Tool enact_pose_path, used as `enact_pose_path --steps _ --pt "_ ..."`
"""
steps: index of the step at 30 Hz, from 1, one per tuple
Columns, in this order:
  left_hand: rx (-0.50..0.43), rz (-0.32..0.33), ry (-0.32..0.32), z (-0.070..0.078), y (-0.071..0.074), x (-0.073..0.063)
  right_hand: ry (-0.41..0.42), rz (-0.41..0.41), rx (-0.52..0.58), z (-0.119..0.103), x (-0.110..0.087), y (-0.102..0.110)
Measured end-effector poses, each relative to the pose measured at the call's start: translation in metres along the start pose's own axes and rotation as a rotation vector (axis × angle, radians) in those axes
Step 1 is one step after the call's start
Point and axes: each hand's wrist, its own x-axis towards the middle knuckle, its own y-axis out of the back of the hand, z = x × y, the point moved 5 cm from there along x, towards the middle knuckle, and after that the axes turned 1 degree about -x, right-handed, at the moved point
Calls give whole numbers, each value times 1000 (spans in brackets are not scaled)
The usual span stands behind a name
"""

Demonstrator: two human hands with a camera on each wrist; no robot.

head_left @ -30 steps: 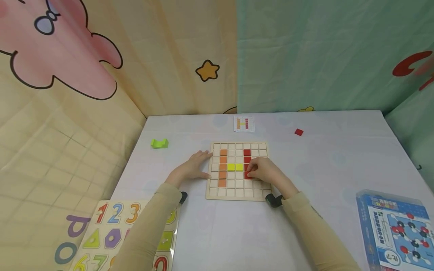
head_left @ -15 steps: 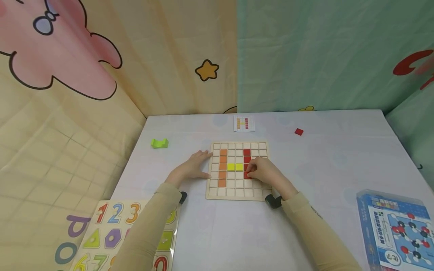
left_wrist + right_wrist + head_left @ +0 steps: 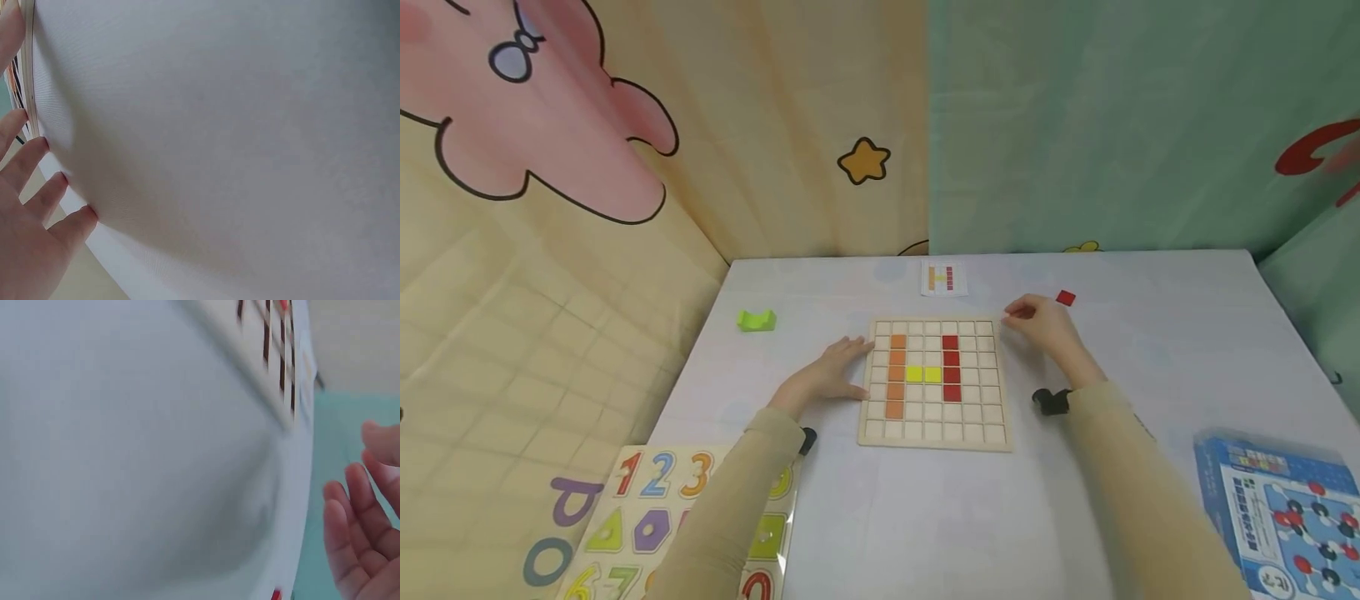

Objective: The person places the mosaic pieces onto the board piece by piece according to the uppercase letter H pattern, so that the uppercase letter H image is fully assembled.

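Note:
A wooden grid board [image 3: 912, 432] lies on the white table, with a column of several orange tiles [image 3: 896, 375], two yellow tiles [image 3: 932, 375] and a column of several red tiles [image 3: 951, 359]. My left hand [image 3: 826, 373] rests at the board's left edge, fingers spread, with fingertips against its side in the left wrist view. Off the board's far right corner hovers my right hand [image 3: 1047, 325], holding nothing; the right wrist view shows its fingers [image 3: 337, 531] loosely bent. Just beyond that hand lies a single red tile [image 3: 1065, 297].
Behind the board lies a small pattern card [image 3: 944, 291]. A green block [image 3: 756, 322] stands at the far left. A number-and-shape puzzle board [image 3: 617, 517] is under the left forearm, and a blue box [image 3: 1255, 492] sits at the right.
My right hand has left the red column and moved right and away, toward the loose red tile. The left hand keeps its place at the board's edge.

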Motion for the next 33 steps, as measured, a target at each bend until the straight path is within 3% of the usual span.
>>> enact_pose_path --steps 5,10,16,20,28,33 --pt "-7 4 6 2 -1 -1 -34 123 5 23 15 39" --pt "-15 10 8 4 -1 -3 -125 137 21 52 23 57" --pt "-18 27 5 5 0 -4 -173 114 36 70 28 60" --pt "-14 24 10 5 -1 -4 -158 101 -7 73 27 57" --pt "-9 28 17 5 -1 -4 -111 174 -95 72 27 51" --pt "-6 25 13 5 0 -4 -112 168 -120 69 27 50"
